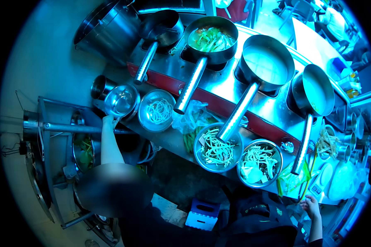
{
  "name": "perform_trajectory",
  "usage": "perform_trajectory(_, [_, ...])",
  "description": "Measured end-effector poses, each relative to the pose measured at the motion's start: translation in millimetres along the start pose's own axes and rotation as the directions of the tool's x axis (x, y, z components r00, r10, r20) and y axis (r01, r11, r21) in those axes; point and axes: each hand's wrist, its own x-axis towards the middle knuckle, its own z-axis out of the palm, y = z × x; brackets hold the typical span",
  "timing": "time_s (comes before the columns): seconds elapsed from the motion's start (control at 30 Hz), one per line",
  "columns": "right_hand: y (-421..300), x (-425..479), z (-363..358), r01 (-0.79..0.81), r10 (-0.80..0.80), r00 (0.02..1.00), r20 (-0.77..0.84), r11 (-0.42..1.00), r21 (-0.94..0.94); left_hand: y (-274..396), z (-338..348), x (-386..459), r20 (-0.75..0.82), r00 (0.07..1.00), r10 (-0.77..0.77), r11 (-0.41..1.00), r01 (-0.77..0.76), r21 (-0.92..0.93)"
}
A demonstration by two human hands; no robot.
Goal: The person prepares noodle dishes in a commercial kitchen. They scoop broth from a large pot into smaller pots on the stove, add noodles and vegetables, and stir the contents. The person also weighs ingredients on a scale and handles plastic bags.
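My left hand (111, 119) reaches out at the left and grips the near rim of a shiny metal bowl (121, 100). Beside that bowl stands another metal bowl with pale noodles (159, 111). At the lower right, my right hand (310, 206) hangs by the counter's near edge, fingers loosely bent and apart, holding nothing visible. Closest to it are a yellow strip (306, 185), a green plastic packet (293, 179) and a digital scale (321, 180). Two metal bowls of pale stringy food (218, 149) (259, 160) sit between my hands.
Four... several long-handled saucepans stand on the steel stove: a dark-looking one (162, 29), one of soup with greens (213, 40), two of pale liquid (266, 63) (313, 88). Their handles overhang the counter. A tall stockpot (108, 34) stands far left; a stool (203, 214) is below.
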Motion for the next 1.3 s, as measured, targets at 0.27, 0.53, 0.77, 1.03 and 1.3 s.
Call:
perform_trajectory(0.27, [-15.3, 3.0, 6.0, 0.003, -0.002, 0.999, 0.046, 1.0, -0.014, -22.6, -40.1, 13.5, 0.026, 0.998, 0.058, 0.992, -0.055, -0.118])
perform_trajectory(0.53, [-6.7, 8.1, 3.8, -0.025, 0.027, 0.994, 0.107, 0.999, -0.019, -6.7, -50.0, -15.7, -0.232, 0.671, 0.704, 0.638, -0.455, 0.621])
perform_trajectory(0.77, [16.1, 15.4, -18.2, 0.039, -0.039, 0.989, 0.142, 0.999, -0.002, 8.0, 11.1, -82.6, 0.024, 0.406, 0.913, 0.165, -0.424, 0.89])
perform_trajectory(1.03, [31.9, 30.0, -77.2, 0.119, -0.117, 0.979, 0.167, 0.993, 0.0, -65.7, -22.0, -157.4, -0.008, 0.18, 0.984, 0.146, -0.772, 0.619])
perform_trajectory(1.3, [117.6, 128.1, -216.7, 0.382, -0.467, 0.848, -0.252, 0.866, -0.322, -231.8, -52.4, -442.1, 0.074, 0.864, 0.497, 0.81, -0.493, 0.316])
